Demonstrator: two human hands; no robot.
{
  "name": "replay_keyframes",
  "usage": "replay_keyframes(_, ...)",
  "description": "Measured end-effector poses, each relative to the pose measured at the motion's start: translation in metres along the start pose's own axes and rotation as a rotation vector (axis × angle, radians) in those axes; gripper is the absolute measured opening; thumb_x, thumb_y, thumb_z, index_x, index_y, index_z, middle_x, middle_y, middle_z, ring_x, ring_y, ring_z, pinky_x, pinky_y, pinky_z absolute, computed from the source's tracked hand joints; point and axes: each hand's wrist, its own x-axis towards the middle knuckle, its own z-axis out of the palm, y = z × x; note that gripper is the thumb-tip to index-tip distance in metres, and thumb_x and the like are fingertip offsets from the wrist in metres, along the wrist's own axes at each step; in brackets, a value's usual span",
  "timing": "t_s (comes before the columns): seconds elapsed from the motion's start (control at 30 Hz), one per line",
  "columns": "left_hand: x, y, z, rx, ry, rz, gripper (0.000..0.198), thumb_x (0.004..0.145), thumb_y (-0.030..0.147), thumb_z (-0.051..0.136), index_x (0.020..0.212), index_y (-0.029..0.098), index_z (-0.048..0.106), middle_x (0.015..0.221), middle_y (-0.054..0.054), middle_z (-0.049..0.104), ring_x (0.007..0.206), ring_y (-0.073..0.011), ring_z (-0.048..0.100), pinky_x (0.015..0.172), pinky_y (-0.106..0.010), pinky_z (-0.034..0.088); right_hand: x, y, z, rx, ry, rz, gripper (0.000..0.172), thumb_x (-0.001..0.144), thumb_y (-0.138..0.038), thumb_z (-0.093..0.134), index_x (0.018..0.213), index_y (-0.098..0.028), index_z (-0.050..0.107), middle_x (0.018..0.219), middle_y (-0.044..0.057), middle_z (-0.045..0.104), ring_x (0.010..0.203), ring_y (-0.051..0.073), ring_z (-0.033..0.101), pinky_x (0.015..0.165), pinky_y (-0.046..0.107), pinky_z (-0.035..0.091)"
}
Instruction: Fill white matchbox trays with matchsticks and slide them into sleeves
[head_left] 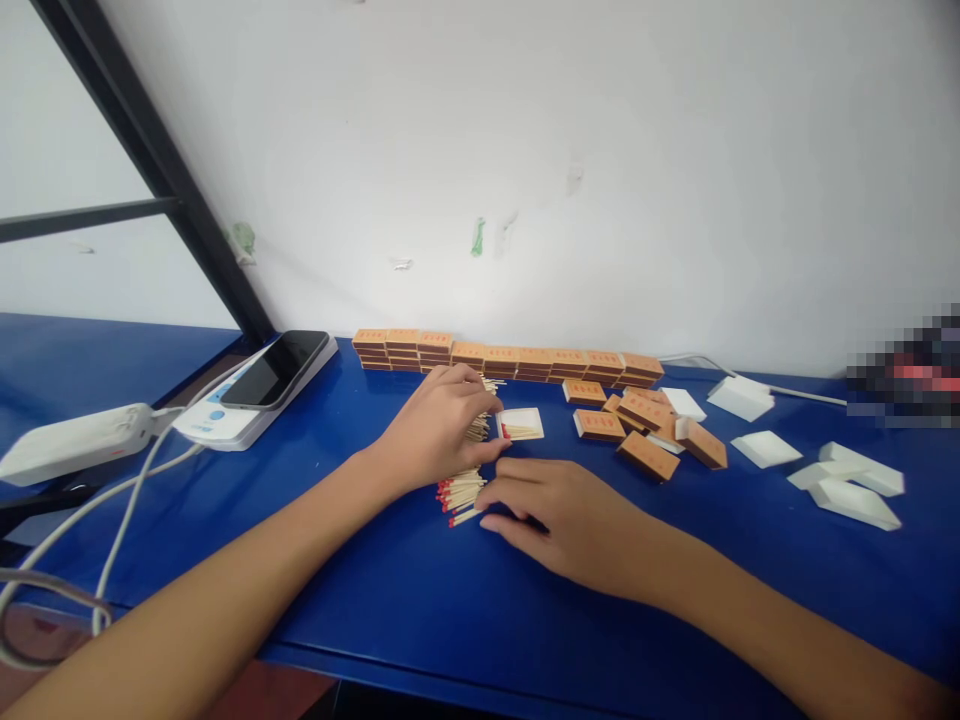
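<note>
A small white matchbox tray [529, 418] holds a few red-tipped matches. My left hand [442, 425] has its thumb and fingers around the left end of this tray, and its palm covers part of the match pile. The loose matches [459, 490] lie in a long heap on the blue table, their red heads pointing left at the near end. At that near end my right hand [562, 515] pinches at matches between thumb and forefinger; how many is hidden.
Stacked matchboxes [517, 360] line the wall. Loose matchbox sleeves [649, 456] and white trays [855, 485] lie to the right. On the left are a phone [277, 370] on a white power strip [225, 425], a white adapter [79, 440] and cables [124, 540]. The blue table [390, 600] has its edge nearby.
</note>
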Motion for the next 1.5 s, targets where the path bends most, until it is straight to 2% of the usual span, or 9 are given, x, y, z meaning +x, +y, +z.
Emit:
replay_keyframes(0.13,0.0,-0.001,0.001,0.007,0.004,0.006,0.031,0.088,0.04,0.079,0.107,0.016,0.075,0.102,-0.009,0.076,0.109,-0.0273,0.063,0.094,-0.043,0.047,0.001,0.001,0.009,0.015,-0.013,0.021,0.009,0.101,-0.018,0.061,0.098,-0.019,0.07,0.094,0.001,0.071,0.082,0.015,0.064,0.072,0.028,0.045)
replay_keyframes(0.37,0.0,0.0,0.001,-0.005,0.0,0.003,0.03,0.089,0.039,0.078,0.107,0.016,0.075,0.101,-0.008,0.076,0.109,-0.0269,0.063,0.096,-0.043,0.047,0.004,-0.002,0.005,0.067,-0.05,0.126,0.005,0.101,-0.02,0.063,0.097,-0.02,0.067,0.086,0.0,0.07,0.074,0.014,0.061,0.069,0.027,0.042)
replay_keyframes(0.57,0.0,-0.001,0.002,-0.01,-0.004,0.001,0.029,0.089,0.04,0.079,0.105,0.017,0.074,0.101,-0.008,0.076,0.108,-0.0268,0.063,0.095,-0.043,0.047,0.005,-0.003,0.005,0.059,-0.1,0.204,0.008,0.103,-0.026,0.062,0.099,-0.02,0.065,0.097,0.002,0.073,0.079,0.017,0.064,0.069,0.029,0.043)
replay_keyframes(0.77,-0.001,-0.001,0.001,-0.009,-0.006,-0.003,0.029,0.088,0.038,0.08,0.106,0.017,0.074,0.102,-0.008,0.076,0.109,-0.0272,0.063,0.095,-0.043,0.047,0.006,-0.005,0.0,0.028,-0.137,0.158,0.011,0.104,-0.021,0.058,0.095,-0.02,0.064,0.096,0.002,0.072,0.085,0.017,0.067,0.075,0.03,0.047)
replay_keyframes(0.87,0.0,-0.001,-0.001,-0.005,-0.019,-0.001,0.03,0.088,0.037,0.079,0.108,0.016,0.073,0.102,-0.008,0.076,0.11,-0.0275,0.063,0.095,-0.043,0.047,0.004,0.003,-0.017,-0.032,-0.071,0.138,0.011,0.104,-0.022,0.057,0.095,-0.021,0.063,0.093,0.002,0.07,0.08,0.016,0.065,0.07,0.028,0.045)
replay_keyframes(1.07,-0.001,-0.001,0.0,0.001,-0.029,0.009,0.031,0.09,0.04,0.076,0.11,0.017,0.074,0.103,-0.008,0.076,0.109,-0.0268,0.063,0.096,-0.042,0.047,0.0,0.041,-0.044,-0.216,0.219,0.174,0.012,0.103,-0.025,0.055,0.093,-0.021,0.06,0.083,0.002,0.063,0.07,0.016,0.058,0.062,0.028,0.039)
replay_keyframes(1.23,-0.001,0.0,0.0,-0.008,-0.009,0.018,0.031,0.089,0.039,0.077,0.11,0.017,0.074,0.105,-0.008,0.076,0.11,-0.0261,0.063,0.098,-0.041,0.046,-0.001,0.049,-0.036,-0.303,0.222,0.179,0.009,0.104,-0.025,0.055,0.099,-0.02,0.062,0.085,0.002,0.064,0.07,0.017,0.057,0.062,0.029,0.036)
replay_keyframes(1.37,0.0,0.001,-0.002,0.001,-0.031,-0.004,0.032,0.09,0.04,0.077,0.111,0.016,0.074,0.105,-0.009,0.076,0.11,-0.0268,0.063,0.096,-0.042,0.046,0.0,0.032,-0.032,-0.216,0.257,0.13,0.014,0.106,-0.026,0.054,0.097,-0.02,0.064,0.086,0.003,0.064,0.073,0.016,0.058,0.064,0.028,0.038)
replay_keyframes(1.5,0.001,0.001,-0.001,0.012,-0.026,-0.005,0.033,0.089,0.039,0.078,0.111,0.015,0.074,0.103,-0.009,0.076,0.109,-0.0274,0.063,0.096,-0.043,0.046,0.001,0.016,-0.02,-0.104,0.158,0.019,0.01,0.103,-0.022,0.059,0.102,-0.02,0.068,0.092,0.003,0.068,0.078,0.016,0.062,0.069,0.027,0.045)
